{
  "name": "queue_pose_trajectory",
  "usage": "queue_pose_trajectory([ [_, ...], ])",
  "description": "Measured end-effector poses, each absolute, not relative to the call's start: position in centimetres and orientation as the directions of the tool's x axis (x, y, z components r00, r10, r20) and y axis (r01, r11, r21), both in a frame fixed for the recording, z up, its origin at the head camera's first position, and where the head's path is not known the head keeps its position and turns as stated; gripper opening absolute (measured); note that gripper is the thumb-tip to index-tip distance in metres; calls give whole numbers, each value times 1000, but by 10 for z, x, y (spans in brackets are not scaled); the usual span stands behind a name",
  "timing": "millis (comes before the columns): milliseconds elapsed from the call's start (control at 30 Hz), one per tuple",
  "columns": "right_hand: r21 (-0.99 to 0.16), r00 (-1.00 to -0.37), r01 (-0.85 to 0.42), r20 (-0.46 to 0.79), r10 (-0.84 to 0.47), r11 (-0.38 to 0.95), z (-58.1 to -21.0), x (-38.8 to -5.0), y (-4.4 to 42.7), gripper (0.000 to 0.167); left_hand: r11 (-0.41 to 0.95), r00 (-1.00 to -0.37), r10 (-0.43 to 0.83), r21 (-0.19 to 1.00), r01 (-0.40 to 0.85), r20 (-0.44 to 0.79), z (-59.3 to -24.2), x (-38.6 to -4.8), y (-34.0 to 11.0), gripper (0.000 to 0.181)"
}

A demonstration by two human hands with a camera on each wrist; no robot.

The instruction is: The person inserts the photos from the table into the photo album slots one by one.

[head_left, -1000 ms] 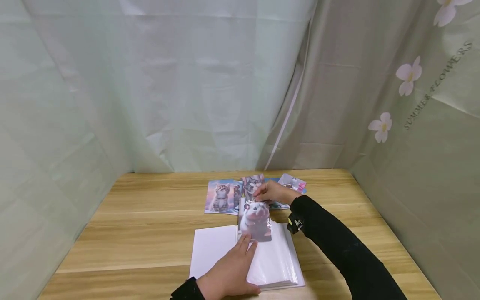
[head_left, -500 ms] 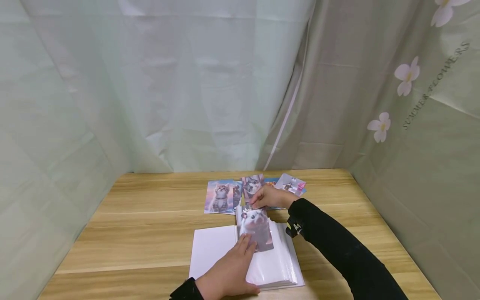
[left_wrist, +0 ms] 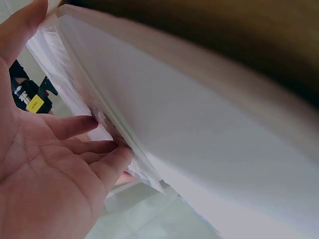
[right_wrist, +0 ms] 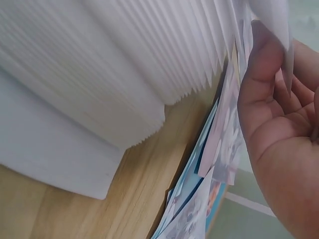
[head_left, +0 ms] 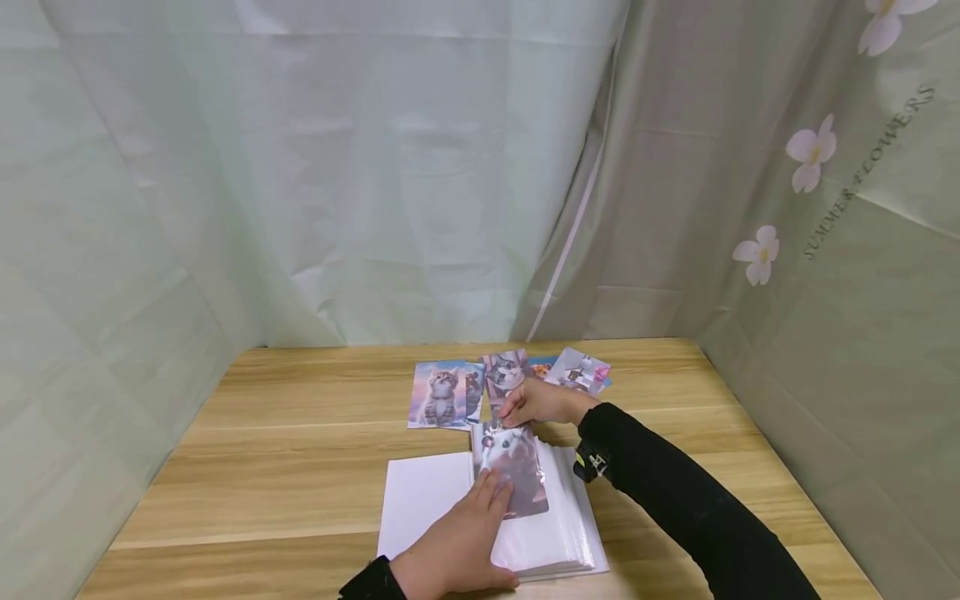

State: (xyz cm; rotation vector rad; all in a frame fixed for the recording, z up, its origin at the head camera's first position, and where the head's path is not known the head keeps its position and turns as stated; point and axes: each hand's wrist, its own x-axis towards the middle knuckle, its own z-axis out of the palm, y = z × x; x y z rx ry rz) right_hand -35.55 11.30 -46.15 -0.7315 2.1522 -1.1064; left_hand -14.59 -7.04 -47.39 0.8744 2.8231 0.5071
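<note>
A white photo album (head_left: 426,498) lies spread on the wooden table, its clear-sleeved pages stacked on the right. On these pages is a photo card (head_left: 525,487) of a white hamster-like animal, its upper part past the album's top edge. My right hand (head_left: 546,402) pinches the card's top edge between thumb and fingers, as the right wrist view also shows. With fairly straight fingers, my left hand (head_left: 459,537) rests on the album, fingertips touching the card's lower left. Whether the card's lower part is inside a sleeve is hard to tell.
Behind the album lie several animal pictures: a kitten card (head_left: 438,394) at left, a grey cat card (head_left: 504,371) in the middle, and a card with a pink bow (head_left: 581,369) at right. Pale curtains (head_left: 420,183) enclose the table (head_left: 300,483).
The hamster photo card has slid down the page toward my left hand, my right hand moving along with its top edge. My left hand has stayed in place.
</note>
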Motion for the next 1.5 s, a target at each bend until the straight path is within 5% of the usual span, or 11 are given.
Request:
queue_pose_trajectory([
  [900,-831,-651,-239,-247,-717,503,-460,-338,113,10,783,-830,556,367,502,-51,-477,-147,-70,108],
  [1500,-764,-650,-415,-130,-749,493,-464,-339,102,13,780,-825,565,337,527,-17,-475,-145,-71,108],
])
